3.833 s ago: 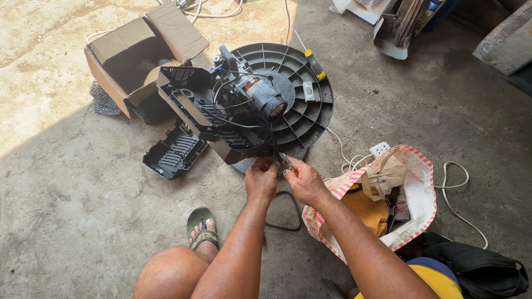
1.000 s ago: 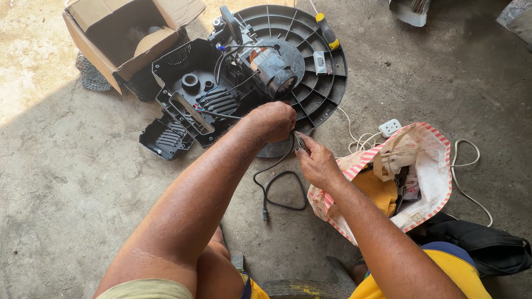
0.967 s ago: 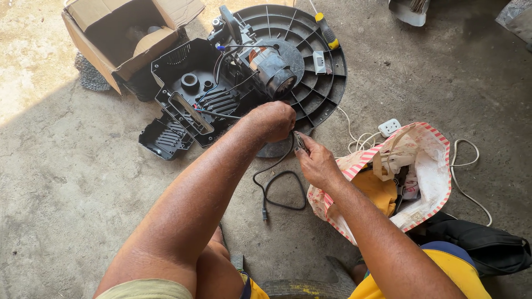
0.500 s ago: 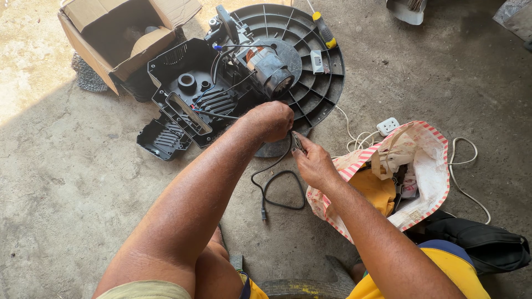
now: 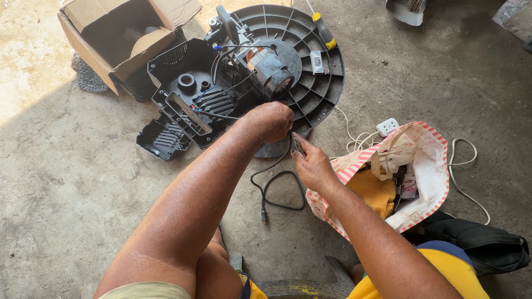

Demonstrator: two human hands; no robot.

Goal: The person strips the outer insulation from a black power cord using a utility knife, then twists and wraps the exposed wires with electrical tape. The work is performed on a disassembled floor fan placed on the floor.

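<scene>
1. Since half a second ago my view has slid slightly, so the round black ribbed plastic fan grille (image 5: pixel 310 83) sits a touch lower in frame; my hands have hardly shifted.
2. My left hand (image 5: pixel 272 120) is clenched into a fist at the grille's near edge, gripping the thin black rubber-sheathed power cord (image 5: pixel 277 185), which hangs from it and loops on the concrete floor (image 5: pixel 66 210).
3. My right hand (image 5: pixel 311 166) pinches a small grey metal tool (image 5: pixel 298 145), likely pliers, just beside the cord under my fist.
4. I judge the cord light, limp and slippery; best held close to the working end.
5. The grey electric motor (image 5: pixel 265 65) lies on the grille, beside the black moulded plastic housing (image 5: pixel 188 99) and the open brown cardboard box (image 5: pixel 124 39).
</scene>
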